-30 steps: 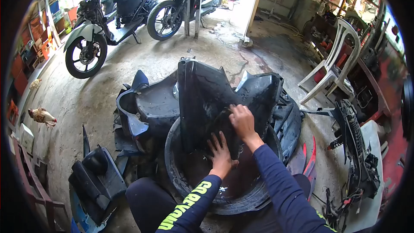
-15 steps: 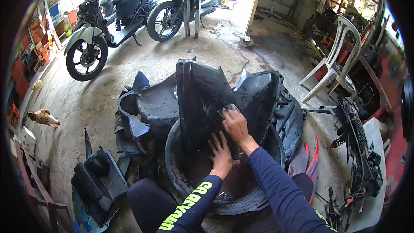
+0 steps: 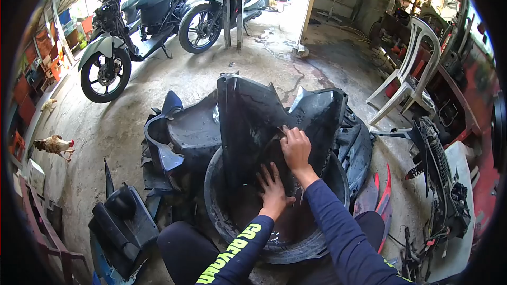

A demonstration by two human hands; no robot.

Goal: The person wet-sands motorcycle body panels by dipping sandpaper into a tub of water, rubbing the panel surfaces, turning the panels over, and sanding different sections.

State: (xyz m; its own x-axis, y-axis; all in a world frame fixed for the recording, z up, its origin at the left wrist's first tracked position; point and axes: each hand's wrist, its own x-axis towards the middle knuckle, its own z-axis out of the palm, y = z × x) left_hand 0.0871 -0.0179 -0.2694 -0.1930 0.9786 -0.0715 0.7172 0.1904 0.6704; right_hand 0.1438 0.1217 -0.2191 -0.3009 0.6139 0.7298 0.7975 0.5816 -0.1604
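A large black plastic motorcycle body panel [image 3: 244, 108] leans upright in a round black tub [image 3: 213, 203], its lower end inside. My left hand [image 3: 274, 195] lies flat with fingers spread against the panel's lower part. Higher up and to the right, my right hand [image 3: 297, 150] presses its bent fingers onto the panel. Under those fingers is a small greyish piece that looks like sandpaper, mostly hidden now. Wet streaks mark the panel, and dark liquid glints in the bottom of the tub.
More body panels [image 3: 193, 121] lie left of the tub, with another dark panel [image 3: 124, 221] nearer me. Red-edged pieces [image 3: 384, 200] and a shock-absorber assembly [image 3: 441, 179] are at right. A plastic chair [image 3: 412, 74], motorcycles [image 3: 105, 74] and a chicken [image 3: 54, 144] stand farther off.
My right hand has slid slightly right and down on the panel, covering more of the greyish piece. My left hand stays put. The chicken has raised its head.
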